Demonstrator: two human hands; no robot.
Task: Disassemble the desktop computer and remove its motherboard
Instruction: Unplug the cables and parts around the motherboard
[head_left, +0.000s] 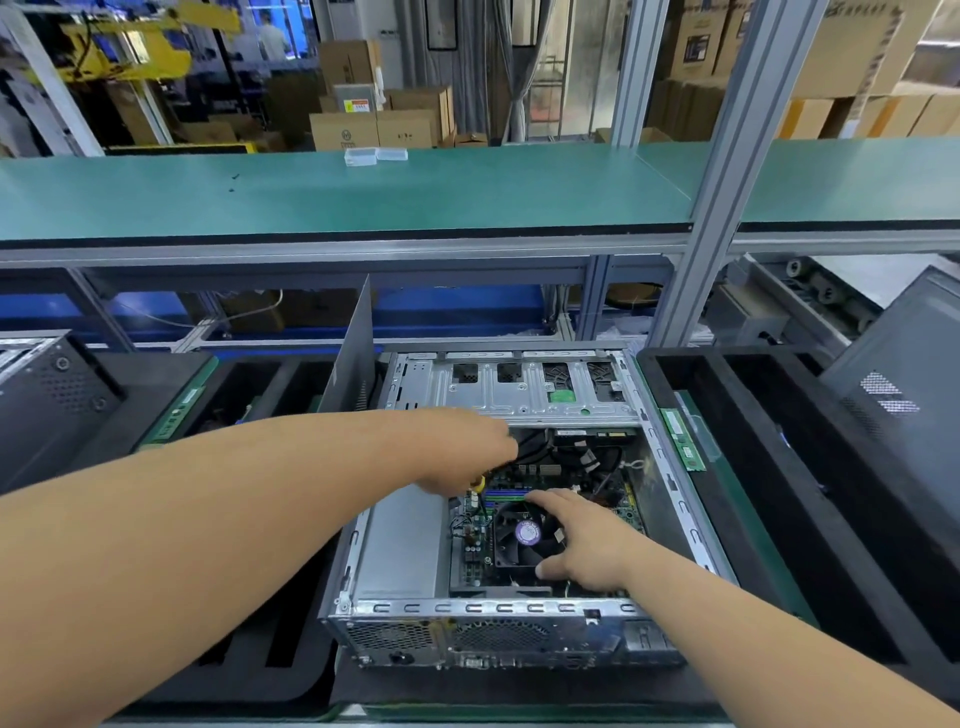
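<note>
Open desktop case (498, 618) lying on its side at centre of bench (748, 519), side panel off, rear ports facing camera. Motherboard (475, 540) still seated inside, on case floor right of silver power supply box (400, 545). Black CPU fan (519, 535) with purple hub sticker on top of board.

Left hand (467, 452) reaching in above board's far-left area, fingers curled down, something yellow (478, 482) showing under it; blurred, cannot tell whether pinching it or what it is. Right hand (576, 540) spread flat over fan's right side, index finger extended to fan's far edge, thumb at near edge, resting on it, not gripping.

Metal drive cage (514, 387) across far end of case, black cables (535, 447) just below it. Grey panel (353, 358) standing upright at case's far-left corner. Green memory stick (683, 439) lying on bench just right of case. Black foam trays (769, 467) on both sides. Green shelf (363, 192) above, small clear plastic box (361, 156) on it.
</note>
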